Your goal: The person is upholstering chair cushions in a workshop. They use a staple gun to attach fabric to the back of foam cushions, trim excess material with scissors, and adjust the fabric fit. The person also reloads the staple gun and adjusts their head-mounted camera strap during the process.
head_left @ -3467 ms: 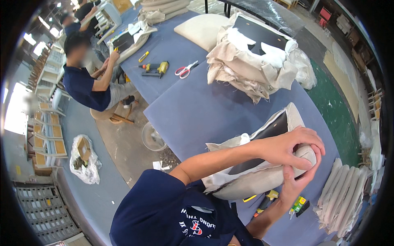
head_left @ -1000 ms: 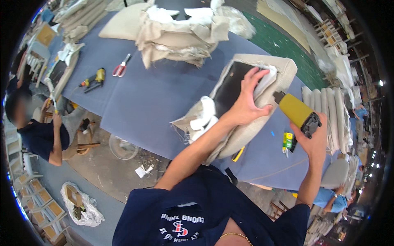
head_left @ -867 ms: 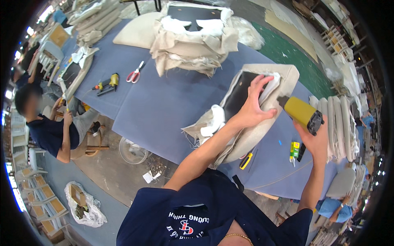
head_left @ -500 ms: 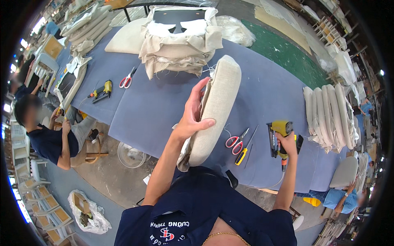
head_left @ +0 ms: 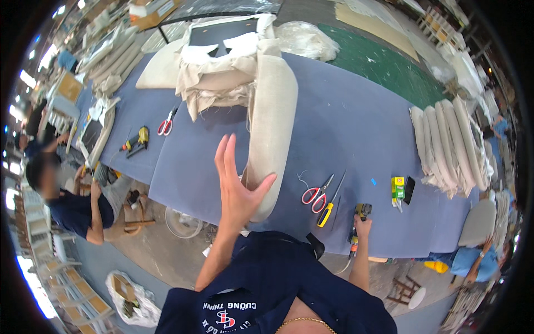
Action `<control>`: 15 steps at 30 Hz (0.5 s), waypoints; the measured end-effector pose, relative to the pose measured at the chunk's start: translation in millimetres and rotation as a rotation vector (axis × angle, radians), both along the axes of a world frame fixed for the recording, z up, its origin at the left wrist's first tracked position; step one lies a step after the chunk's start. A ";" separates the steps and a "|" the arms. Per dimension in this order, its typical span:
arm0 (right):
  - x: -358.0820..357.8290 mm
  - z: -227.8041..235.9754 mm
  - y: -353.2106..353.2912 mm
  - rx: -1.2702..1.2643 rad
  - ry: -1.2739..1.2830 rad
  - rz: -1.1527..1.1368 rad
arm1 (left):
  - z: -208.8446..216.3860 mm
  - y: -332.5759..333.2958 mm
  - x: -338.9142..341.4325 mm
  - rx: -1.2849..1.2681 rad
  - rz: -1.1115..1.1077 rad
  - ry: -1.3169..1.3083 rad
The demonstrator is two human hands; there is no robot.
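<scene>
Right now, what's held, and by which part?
Right hand: staple gun, by its handle. Left hand: spread at near end of cushion; grip unclear.

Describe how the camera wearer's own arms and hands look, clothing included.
The left hand and right hand wear no gloves, and I make out no watch. The dark navy shirt has short sleeves, leaving the forearms uncovered. It bears white lettering and a red-and-white emblem. A gold-coloured chain circles the neckline.
</scene>
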State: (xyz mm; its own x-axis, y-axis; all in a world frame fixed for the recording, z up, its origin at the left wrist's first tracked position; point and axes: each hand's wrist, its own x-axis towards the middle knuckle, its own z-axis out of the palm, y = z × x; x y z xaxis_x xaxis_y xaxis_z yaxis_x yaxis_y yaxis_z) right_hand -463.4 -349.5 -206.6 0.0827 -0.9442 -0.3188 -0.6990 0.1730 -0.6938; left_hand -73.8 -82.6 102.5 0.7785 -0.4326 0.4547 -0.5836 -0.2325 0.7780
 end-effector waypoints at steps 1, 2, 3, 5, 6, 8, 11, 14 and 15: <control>-5.1 -6.0 2.0 0.013 0.000 -0.032 | 1.5 -0.3 -12.5 0.073 0.074 -0.155; -19.5 -21.2 0.2 -0.047 0.040 -0.028 | -0.5 0.8 -23.2 0.125 0.116 -0.400; -18.7 -23.7 3.3 -0.055 0.110 -0.002 | -6.6 1.6 -32.5 0.158 0.162 -0.654; 3.4 0.0 12.6 -0.017 0.141 0.027 | -33.7 5.6 -49.2 -0.163 -0.295 -0.779; 25.8 28.2 27.1 0.025 0.103 0.028 | -50.5 8.3 -60.7 -0.075 -0.530 -0.587; 40.7 42.3 57.7 -0.096 0.080 0.026 | -84.0 -8.2 -84.4 0.131 -0.848 -0.164; 83.9 109.0 110.7 0.218 -0.266 -0.099 | -146.1 -31.9 -118.4 0.372 -0.967 0.268; 105.4 147.9 160.3 0.164 -0.630 -0.185 | -168.7 -44.2 -151.2 0.287 -1.124 0.398; 104.5 160.1 166.5 0.038 -0.632 -0.156 | -171.2 -44.5 -162.1 0.192 -1.155 0.456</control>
State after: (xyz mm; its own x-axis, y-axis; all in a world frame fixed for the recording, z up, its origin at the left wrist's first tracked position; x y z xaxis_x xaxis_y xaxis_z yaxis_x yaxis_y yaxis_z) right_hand -358.8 -183.0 -46.6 0.1279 -0.9493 -0.2872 -0.1233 0.2721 -0.9543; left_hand -236.0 -127.0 -68.6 -0.0287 -0.9947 0.0990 -0.2089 0.1028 0.9725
